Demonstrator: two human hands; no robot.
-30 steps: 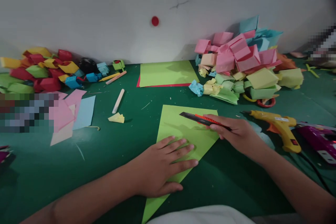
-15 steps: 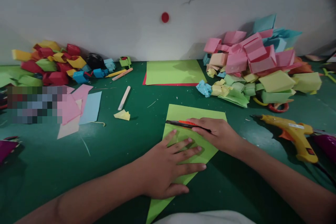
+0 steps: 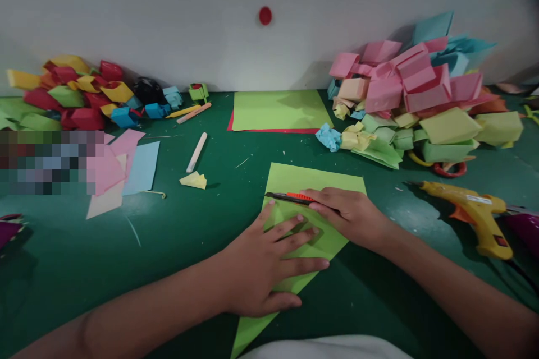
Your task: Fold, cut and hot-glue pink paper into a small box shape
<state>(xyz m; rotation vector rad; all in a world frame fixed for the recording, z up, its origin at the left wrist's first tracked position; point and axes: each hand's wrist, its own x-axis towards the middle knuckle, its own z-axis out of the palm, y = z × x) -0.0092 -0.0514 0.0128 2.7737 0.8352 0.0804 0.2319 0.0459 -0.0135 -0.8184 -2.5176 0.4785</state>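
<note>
A light green sheet of paper (image 3: 315, 175) lies at an angle on the green table, its narrow lower end near the front edge. My left hand (image 3: 269, 266) rests flat on it with fingers spread. Closed around an orange and black cutter (image 3: 290, 197) is my right hand (image 3: 351, 216), on the sheet's upper right part. The cutter lies nearly level across the paper, its dark tip at the sheet's left edge, just above my left fingertips.
A yellow glue gun (image 3: 475, 207) lies at right, below a heap of folded pink paper (image 3: 415, 76). Green sheets (image 3: 278, 109) lie by the wall. Colourful folded pieces (image 3: 86, 118), pink and blue paper (image 3: 143, 167) and a pale stick (image 3: 196, 152) are at left.
The view has shifted slightly. Both hands and the cutter keep almost the same place on the green sheet.
</note>
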